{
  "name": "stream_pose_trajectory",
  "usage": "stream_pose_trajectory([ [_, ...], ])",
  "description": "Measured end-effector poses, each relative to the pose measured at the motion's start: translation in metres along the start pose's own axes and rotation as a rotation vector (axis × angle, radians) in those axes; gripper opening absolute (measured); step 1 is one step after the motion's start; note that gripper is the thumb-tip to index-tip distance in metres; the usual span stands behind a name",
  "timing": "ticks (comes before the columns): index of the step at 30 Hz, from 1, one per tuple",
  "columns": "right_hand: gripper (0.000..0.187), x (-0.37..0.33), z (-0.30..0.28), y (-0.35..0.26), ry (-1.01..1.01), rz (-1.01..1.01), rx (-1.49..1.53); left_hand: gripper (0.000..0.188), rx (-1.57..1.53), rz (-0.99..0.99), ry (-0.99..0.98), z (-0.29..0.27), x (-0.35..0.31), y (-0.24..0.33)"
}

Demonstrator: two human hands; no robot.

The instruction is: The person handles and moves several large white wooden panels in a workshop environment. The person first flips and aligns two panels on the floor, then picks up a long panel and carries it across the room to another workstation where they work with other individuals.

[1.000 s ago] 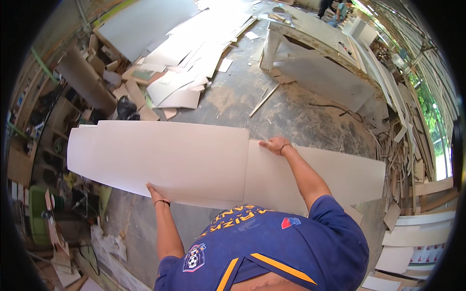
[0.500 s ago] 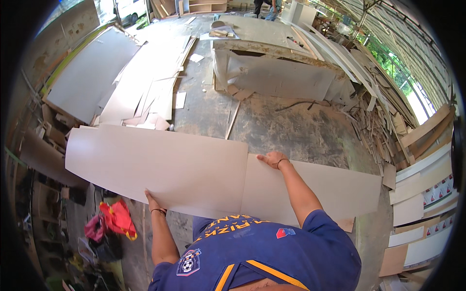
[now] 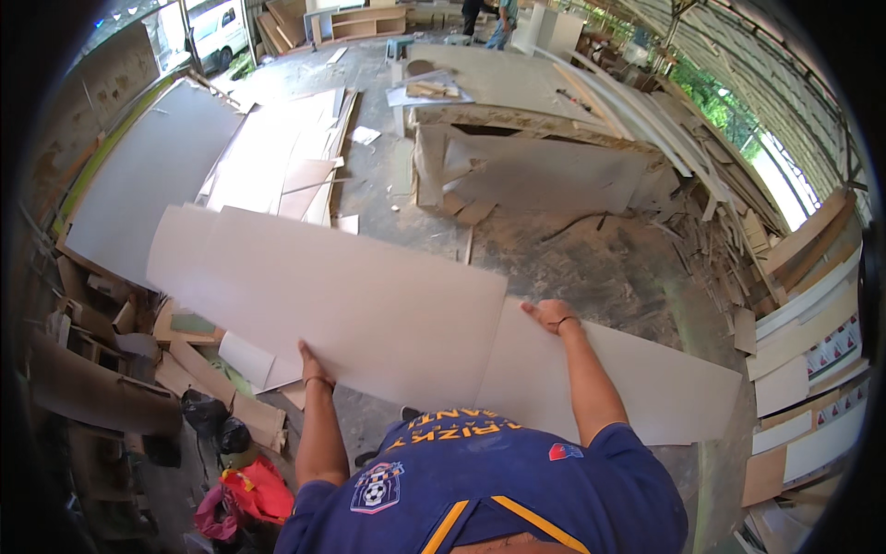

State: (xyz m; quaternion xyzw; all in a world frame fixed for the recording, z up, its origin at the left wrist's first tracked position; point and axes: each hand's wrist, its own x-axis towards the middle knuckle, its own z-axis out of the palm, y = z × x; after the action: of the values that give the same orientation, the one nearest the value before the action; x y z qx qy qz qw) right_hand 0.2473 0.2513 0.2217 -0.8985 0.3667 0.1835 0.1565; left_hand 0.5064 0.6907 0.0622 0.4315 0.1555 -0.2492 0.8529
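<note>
Across the front of my body I hold long pale sheets, which look like thin wood panels. The longer panel (image 3: 360,295) reaches far to the left and lies over a second panel (image 3: 618,379) that sticks out to the right. My left hand (image 3: 316,364) is closed on the near edge, thumb on the top face and fingers hidden beneath. On the far edge, just right of where the top panel ends, my right hand (image 3: 552,315) grips the lower panel. Its thumb lies over the surface. The stack tilts down toward the right.
Ahead stands a large low workbench (image 3: 544,166) with wood scraps on top. Offcuts (image 3: 305,185) lie on the floor at left. Timber strips (image 3: 715,268) pile up along the right. Red cloth (image 3: 258,489) and black bags (image 3: 205,414) sit lower left. A person (image 3: 503,23) stands far off.
The panels have swung, their left end now farther from me and the right end nearer. Both hands keep their grip. My view has shifted, showing more floor scraps at lower left.
</note>
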Motion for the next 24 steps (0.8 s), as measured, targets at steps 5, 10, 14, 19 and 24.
stream_pose_trajectory([
  [5, 0.086, 0.056, -0.022, -0.036, 0.05, 0.079, 0.072, 0.082, 0.039, -0.057, 0.012, 0.026, 0.107, 0.039],
  [10, 0.087, 0.158, -0.031, -0.065, 0.04, 0.146, 0.082, 0.082, 0.118, -0.099, 0.064, 0.075, 0.204, 0.072],
  [14, 0.087, 0.244, -0.067, -0.072, 0.028, 0.131, 0.016, 0.08, 0.23, -0.143, 0.065, 0.134, 0.28, 0.096],
  [19, 0.086, 0.306, -0.114, -0.129, 0.035, 0.03, 0.047, 0.084, 0.225, -0.083, -0.012, 0.133, 0.362, 0.131],
  [24, 0.086, 0.375, -0.137, -0.161, 0.068, 0.052, 0.058, 0.081, 0.095, -0.125, -0.037, 0.173, 0.423, 0.157],
])
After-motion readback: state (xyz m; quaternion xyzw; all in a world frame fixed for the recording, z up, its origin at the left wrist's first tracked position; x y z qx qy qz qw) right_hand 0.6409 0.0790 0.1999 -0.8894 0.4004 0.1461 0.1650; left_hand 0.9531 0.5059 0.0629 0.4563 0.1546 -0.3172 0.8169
